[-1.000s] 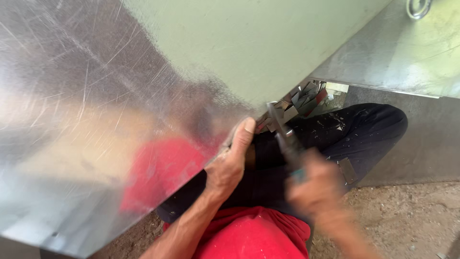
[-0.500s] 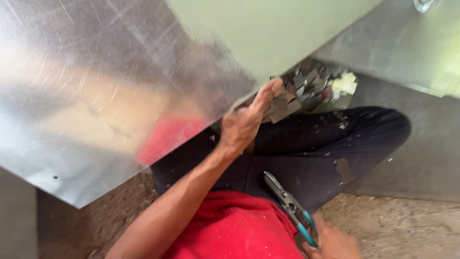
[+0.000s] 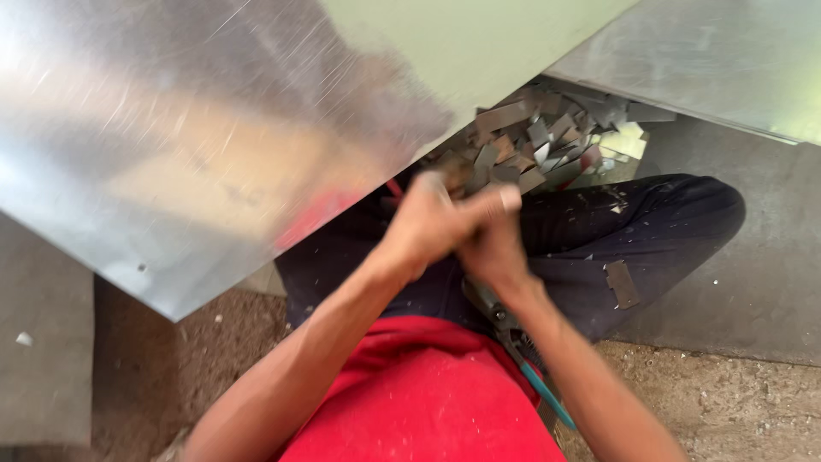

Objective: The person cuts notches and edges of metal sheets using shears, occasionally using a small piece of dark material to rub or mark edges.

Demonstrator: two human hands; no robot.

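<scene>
A large, scratched sheet of shiny galvanised metal (image 3: 197, 145) leans over the seated person's lap, tilted so that its lower edge hangs within reach. The left hand (image 3: 419, 227) is curled just below that edge; blur hides whether its fingers pinch the sheet or simply press against the other hand. The right hand (image 3: 494, 244) touches it, closed into a loose fist with one fingertip raised, but what it clasps cannot be told. Under the right forearm, metal snips with a teal handle (image 3: 526, 359) lie along the thigh, kept close by. Beyond the dark trousers (image 3: 650, 231), a heap of small grey metal offcuts (image 3: 547, 141) lies under the sheet's edge.
</scene>
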